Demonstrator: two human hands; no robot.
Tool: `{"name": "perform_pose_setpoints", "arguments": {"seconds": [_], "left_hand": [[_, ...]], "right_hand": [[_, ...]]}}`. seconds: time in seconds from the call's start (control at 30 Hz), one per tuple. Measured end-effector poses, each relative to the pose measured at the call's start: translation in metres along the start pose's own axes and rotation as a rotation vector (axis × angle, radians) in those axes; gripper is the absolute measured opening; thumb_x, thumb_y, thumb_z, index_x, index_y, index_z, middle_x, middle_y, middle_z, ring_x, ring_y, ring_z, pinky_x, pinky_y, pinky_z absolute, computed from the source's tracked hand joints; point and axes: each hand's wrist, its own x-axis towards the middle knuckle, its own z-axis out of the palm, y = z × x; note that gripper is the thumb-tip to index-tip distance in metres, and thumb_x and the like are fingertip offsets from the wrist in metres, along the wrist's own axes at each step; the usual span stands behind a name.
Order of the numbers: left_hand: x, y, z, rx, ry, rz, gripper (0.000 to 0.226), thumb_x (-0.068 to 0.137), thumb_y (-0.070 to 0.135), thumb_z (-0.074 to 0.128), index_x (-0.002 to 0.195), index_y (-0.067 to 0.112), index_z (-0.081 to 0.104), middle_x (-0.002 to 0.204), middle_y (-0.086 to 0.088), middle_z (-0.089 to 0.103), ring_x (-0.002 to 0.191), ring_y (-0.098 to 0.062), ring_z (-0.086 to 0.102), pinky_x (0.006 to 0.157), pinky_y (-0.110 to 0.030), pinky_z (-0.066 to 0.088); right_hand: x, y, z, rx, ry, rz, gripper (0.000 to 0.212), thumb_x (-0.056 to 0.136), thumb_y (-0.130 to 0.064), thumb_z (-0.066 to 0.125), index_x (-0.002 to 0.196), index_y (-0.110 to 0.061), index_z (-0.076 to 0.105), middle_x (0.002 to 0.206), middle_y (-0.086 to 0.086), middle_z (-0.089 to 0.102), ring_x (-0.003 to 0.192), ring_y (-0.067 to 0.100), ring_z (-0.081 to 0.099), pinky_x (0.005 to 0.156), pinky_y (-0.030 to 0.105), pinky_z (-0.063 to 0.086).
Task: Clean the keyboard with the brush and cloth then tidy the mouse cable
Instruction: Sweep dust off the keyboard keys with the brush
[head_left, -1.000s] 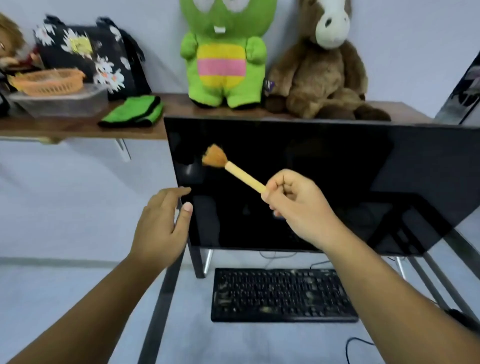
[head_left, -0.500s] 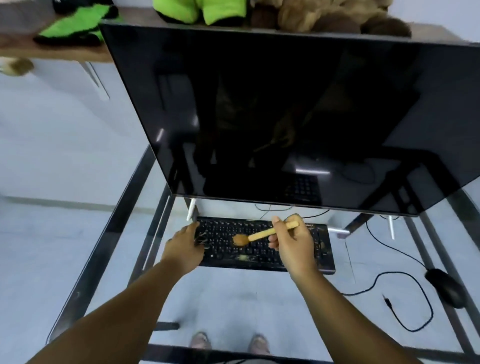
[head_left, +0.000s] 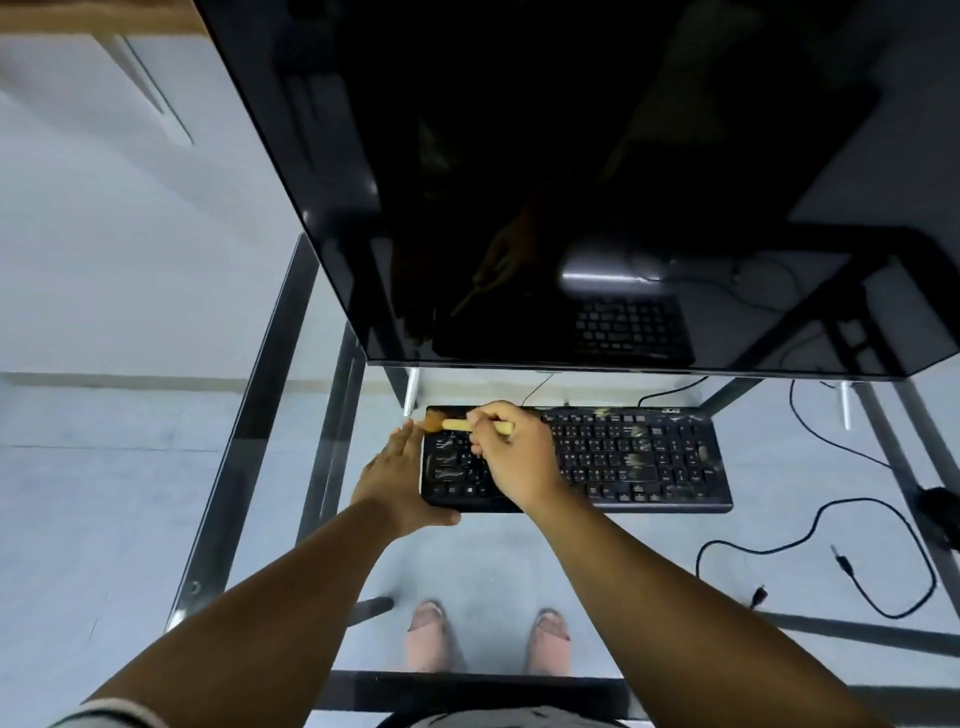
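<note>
A dark monitor stands on a glass desk, perhaps switched off

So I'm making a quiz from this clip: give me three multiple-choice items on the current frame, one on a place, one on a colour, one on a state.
1. Where are the brush bristles?
A. At the keyboard's far left corner
B. On the mouse
C. At the keyboard's right end

2. What colour is the brush handle?
A. Red
B. Pale yellow
C. Blue

3. What is the left hand doing?
A. Holding a cloth
B. Pulling the cable
C. Bracing the keyboard's left edge

Answers:
1 A: the bristles sit at the far left corner, beyond the right hand.
2 B: a pale yellow handle sticks out on both sides of the fist.
3 C: the palm lies against the left edge, the thumb along the front; no cloth in it.
</note>
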Motion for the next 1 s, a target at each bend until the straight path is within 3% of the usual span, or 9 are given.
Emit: {"name": "perform_pose_setpoints", "arguments": {"seconds": [0.07, 0.17, 0.3, 0.43, 0.57, 0.7, 0.8, 0.87, 1.0], "left_hand": [[0.001, -0.004, 0.0, 0.02, 0.008, 0.024, 0.135, 0.059, 0.064, 0.079, 0.155, 0.019, -0.005, 0.164, 0.001, -0.005, 0.15, -0.014, -0.001, 0.121, -0.037, 0.013], [0.003, -0.009, 0.0, 0.029, 0.015, 0.045, 0.135, 0.059, 0.067, 0.078, 0.155, 0.02, -0.004, 0.164, 0.002, -0.003, 0.15, -0.014, 0.0, 0.121, -0.037, 0.015], [0.003, -0.013, 0.002, 0.033, 0.037, 0.059, 0.135, 0.058, 0.067, 0.078, 0.155, 0.02, -0.002, 0.164, 0.003, 0.0, 0.15, -0.014, 0.002, 0.121, -0.036, 0.015], [0.004, -0.014, 0.001, 0.057, 0.044, 0.065, 0.137, 0.056, 0.069, 0.077, 0.155, 0.019, -0.003, 0.164, 0.002, 0.002, 0.15, -0.015, 0.004, 0.12, -0.035, 0.015], [0.005, -0.013, 0.001, 0.074, 0.039, 0.063, 0.14, 0.056, 0.071, 0.077, 0.155, 0.018, -0.007, 0.164, 0.001, 0.002, 0.15, -0.016, 0.004, 0.12, -0.036, 0.016], [0.004, -0.01, -0.001, 0.126, 0.039, 0.053, 0.141, 0.055, 0.073, 0.075, 0.155, 0.018, -0.009, 0.164, 0.0, 0.002, 0.15, -0.018, 0.007, 0.119, -0.036, 0.017], [0.004, -0.007, -0.003, 0.188, 0.06, 0.054, 0.142, 0.054, 0.076, 0.072, 0.154, 0.017, -0.009, 0.163, 0.0, 0.006, 0.149, -0.017, 0.011, 0.118, -0.037, 0.017], [0.004, -0.006, -0.005, 0.213, 0.068, 0.05, 0.142, 0.054, 0.077, 0.071, 0.154, 0.017, -0.008, 0.163, 0.001, 0.008, 0.149, -0.017, 0.013, 0.118, -0.038, 0.017], [0.003, -0.004, -0.004, 0.234, 0.062, 0.04, 0.14, 0.056, 0.078, 0.069, 0.154, 0.018, -0.009, 0.163, 0.002, 0.006, 0.149, -0.016, 0.012, 0.118, -0.038, 0.016]], "right_hand": [[0.001, 0.009, 0.002, -0.127, 0.09, -0.032, 0.013, 0.095, -0.018, 0.058, 0.088, -0.02, 0.069, 0.059, -0.008, 0.062, 0.046, 0.019, 0.055, 0.044, 0.03, 0.042], [-0.001, 0.015, -0.003, -0.171, 0.358, -0.064, 0.014, 0.096, -0.018, 0.057, 0.087, -0.015, 0.067, 0.057, -0.009, 0.057, 0.043, 0.012, 0.047, 0.043, 0.025, 0.033], [-0.005, 0.016, 0.003, -0.085, 0.163, -0.049, 0.013, 0.094, -0.015, 0.059, 0.087, -0.023, 0.068, 0.067, 0.003, 0.068, 0.053, 0.025, 0.06, 0.047, 0.035, 0.042], [-0.006, 0.023, -0.007, -0.215, 0.444, -0.1, 0.013, 0.096, -0.017, 0.057, 0.094, -0.013, 0.069, 0.067, -0.004, 0.063, 0.052, 0.01, 0.052, 0.048, 0.019, 0.033], [-0.012, 0.027, -0.011, -0.167, 0.259, -0.101, 0.012, 0.095, -0.014, 0.059, 0.097, -0.013, 0.071, 0.067, 0.001, 0.066, 0.05, 0.014, 0.054, 0.044, 0.024, 0.035], [-0.016, 0.027, -0.015, -0.21, 0.495, -0.071, 0.013, 0.097, -0.017, 0.056, 0.097, -0.015, 0.069, 0.075, -0.011, 0.064, 0.058, -0.001, 0.051, 0.052, 0.014, 0.034], [-0.017, 0.019, -0.008, -0.119, 0.305, -0.073, 0.012, 0.095, -0.015, 0.058, 0.097, -0.015, 0.07, 0.069, -0.013, 0.064, 0.05, 0.008, 0.051, 0.046, 0.017, 0.036], [-0.018, 0.021, -0.006, -0.212, 0.231, -0.05, 0.013, 0.095, -0.016, 0.057, 0.095, -0.014, 0.07, 0.066, -0.017, 0.061, 0.047, 0.008, 0.049, 0.044, 0.02, 0.033], [-0.016, 0.021, -0.018, -0.267, 0.489, -0.076, 0.013, 0.095, -0.02, 0.058, 0.095, -0.015, 0.07, 0.078, -0.006, 0.068, 0.06, 0.008, 0.054, 0.053, 0.02, 0.036]]}}
